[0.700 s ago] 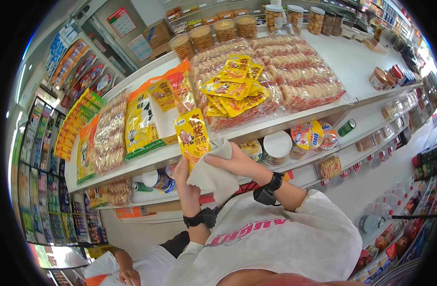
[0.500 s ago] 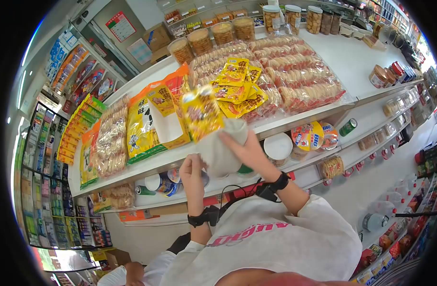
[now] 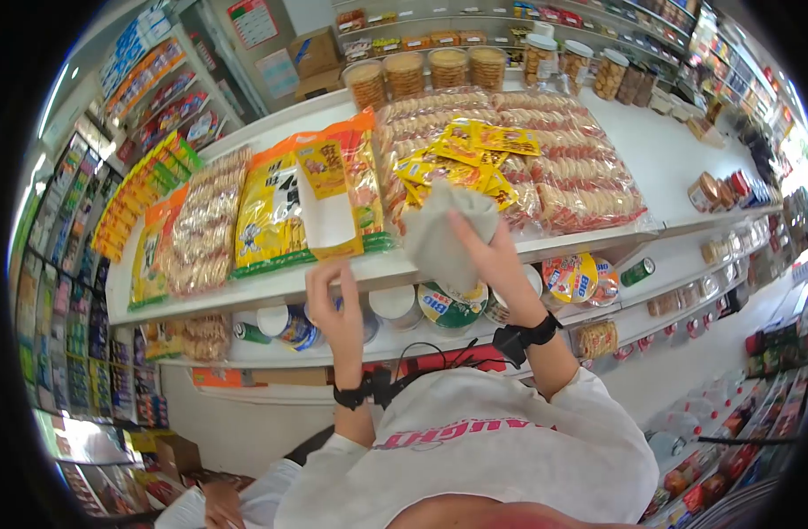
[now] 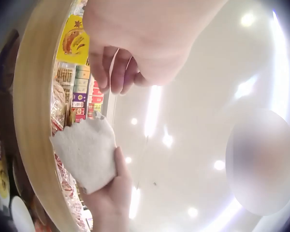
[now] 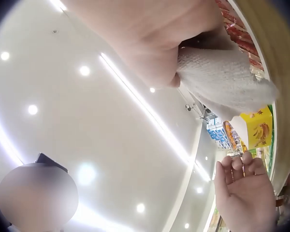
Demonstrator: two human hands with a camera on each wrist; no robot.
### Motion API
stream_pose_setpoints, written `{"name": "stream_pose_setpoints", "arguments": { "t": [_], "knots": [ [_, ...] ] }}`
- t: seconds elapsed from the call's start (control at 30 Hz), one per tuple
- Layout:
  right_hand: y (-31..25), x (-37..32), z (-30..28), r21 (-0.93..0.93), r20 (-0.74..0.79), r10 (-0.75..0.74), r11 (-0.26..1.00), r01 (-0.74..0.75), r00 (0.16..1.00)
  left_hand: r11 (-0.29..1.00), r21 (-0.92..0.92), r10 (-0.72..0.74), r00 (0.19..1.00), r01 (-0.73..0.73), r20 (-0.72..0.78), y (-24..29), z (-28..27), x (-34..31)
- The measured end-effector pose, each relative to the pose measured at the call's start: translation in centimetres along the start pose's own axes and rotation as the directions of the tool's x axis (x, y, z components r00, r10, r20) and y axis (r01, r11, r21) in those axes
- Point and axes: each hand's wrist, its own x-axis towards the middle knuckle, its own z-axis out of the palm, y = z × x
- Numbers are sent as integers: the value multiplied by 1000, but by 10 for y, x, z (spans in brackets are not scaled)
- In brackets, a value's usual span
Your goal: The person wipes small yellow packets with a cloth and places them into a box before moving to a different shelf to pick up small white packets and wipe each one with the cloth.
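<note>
My right hand (image 3: 495,256) grips a grey cloth (image 3: 441,234) by its right side, at the front of the counter. The cloth overlaps the lower part of a pile of yellow snack packets (image 3: 461,167) in the head view. Over the counter's front edge, my left hand (image 3: 336,309) is raised with loosely bent fingers and holds nothing. Just beyond it stands an open yellow and white carton (image 3: 331,225). In the right wrist view the cloth (image 5: 222,79) hangs from the right hand, its far corner close to the carton (image 5: 258,128).
Clear bags of round crackers (image 3: 589,167) lie under and beside the packets. Large yellow snack bags (image 3: 267,207) lie left. Jars of biscuits (image 3: 448,69) line the back of the white counter (image 3: 677,145). Lidded tubs (image 3: 452,304) fill the shelf below. A seated person's hand (image 3: 222,507) shows bottom left.
The yellow packet held earlier has left both hands; a packet now lies sideways across the pile's top right. The cloth moved forward and right with my right hand; my left hand came away from it.
</note>
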Motion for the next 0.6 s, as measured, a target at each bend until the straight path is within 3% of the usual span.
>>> {"name": "stream_pose_setpoints", "arguments": {
  "t": [0.07, 0.17, 0.27, 0.3, 0.37, 0.4, 0.43, 0.53, 0.6],
  "knots": [
    [-25, 9, 7, -8, 6, -96, 995, 96, 995, 957, 266, 122, 993, -118, 1, 22, 2, 22],
    [-45, 32, 19, -43, 44, -179, 983, 181, 983, 913, 378, 165, 986, -155, 8, -7, 4, 40],
    [-47, 51, 43, -88, 93, -221, 969, 229, 971, 943, 323, 40, 991, -80, 128, -53, -1, 39],
    [-36, 63, 51, -109, 131, -227, 964, 242, 965, 975, 207, -112, 985, 83, 129, -50, -1, 42],
    [-18, 76, 70, -181, 193, -302, 924, 336, 934, 978, 180, -125, 986, 104, 109, -47, -1, 35],
    [-12, 80, 81, -227, 222, -377, 877, 424, 899, 980, 168, -128, 987, 109, 103, -45, -1, 33],
    [-8, 86, 92, -266, 250, -452, 818, 510, 856, 966, 251, 57, 998, -61, 23, -46, 0, 29],
    [1, 101, 105, -555, 432, -682, 316, 770, 590, 953, 243, 178, 983, -181, 35, -41, -7, 25],
    [7, 103, 104, -569, 419, -666, 337, 751, 617, 954, 239, 183, 983, -183, 22, -39, -11, 19]
  ]
}}
